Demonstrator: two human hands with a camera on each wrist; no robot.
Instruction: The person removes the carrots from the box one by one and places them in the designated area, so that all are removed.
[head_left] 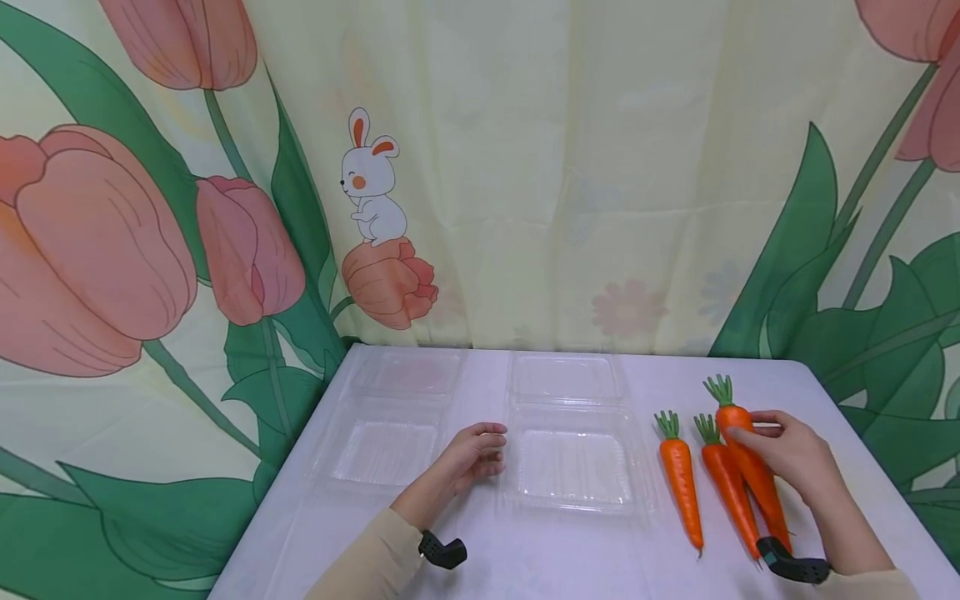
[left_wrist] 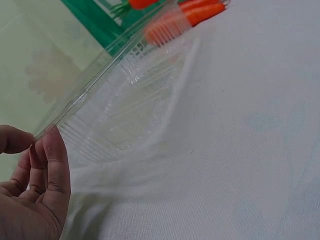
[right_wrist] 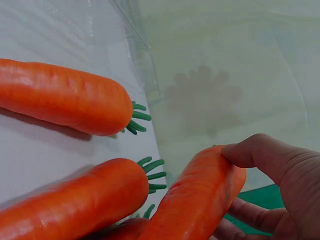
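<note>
My left hand (head_left: pixel 474 454) pinches the left rim of a clear plastic clamshell box (head_left: pixel 573 504) between thumb and fingers, as the left wrist view shows closely. The box lies unfolded, its lid (head_left: pixel 566 381) toward the back. On the right side of the table, my right hand (head_left: pixel 795 450) holds a carrot (head_left: pixel 756 471) near its green-stalked top, thumb on one side and fingers on the other. That carrot's top is raised over another one, mostly hidden under it. Left of it lie a second carrot (head_left: pixel 726 487) and a third carrot (head_left: pixel 681 487), stalks pointing back.
Another unfolded clear box (head_left: pixel 390 454) lies on the left of the white-covered table (head_left: pixel 555 554). A curtain (head_left: pixel 517 183) printed with tulips and a rabbit hangs behind the table's back edge. Each wrist wears a black device (head_left: pixel 442 552).
</note>
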